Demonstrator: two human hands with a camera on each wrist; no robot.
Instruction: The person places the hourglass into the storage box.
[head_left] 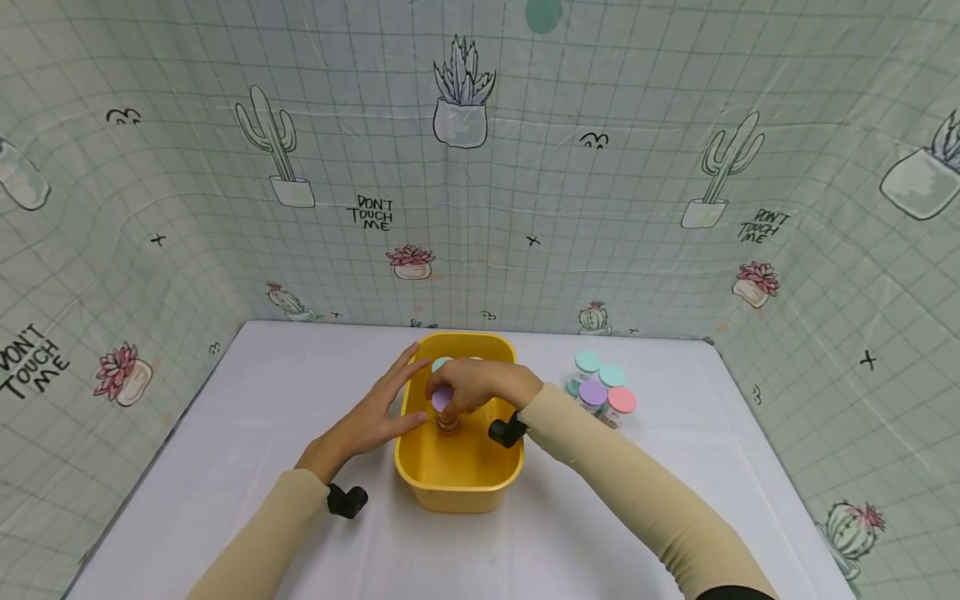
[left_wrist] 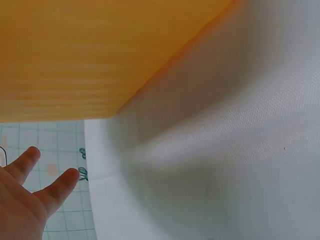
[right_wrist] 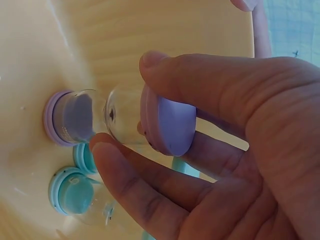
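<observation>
A yellow plastic bin (head_left: 459,487) stands mid-table. My right hand (head_left: 452,395) reaches into it and grips a clear jar by its purple lid (right_wrist: 170,125); thumb and fingers (right_wrist: 150,190) curl round the lid. The jar's glass body (right_wrist: 122,117) points at the bin floor, where a purple ring (right_wrist: 52,117) shows at its far end. Two teal-lidded jars (right_wrist: 70,192) lie in the bin beside it. My left hand (head_left: 386,404) rests with straight fingers against the bin's left rim; its fingertips (left_wrist: 30,157) show beside the bin's outer wall (left_wrist: 100,55).
Several lidded jars (head_left: 602,388), teal, purple and pink, stand in a cluster on the white table (head_left: 247,400) right of the bin. Cactus-print sheeting (head_left: 480,192) walls the table on three sides.
</observation>
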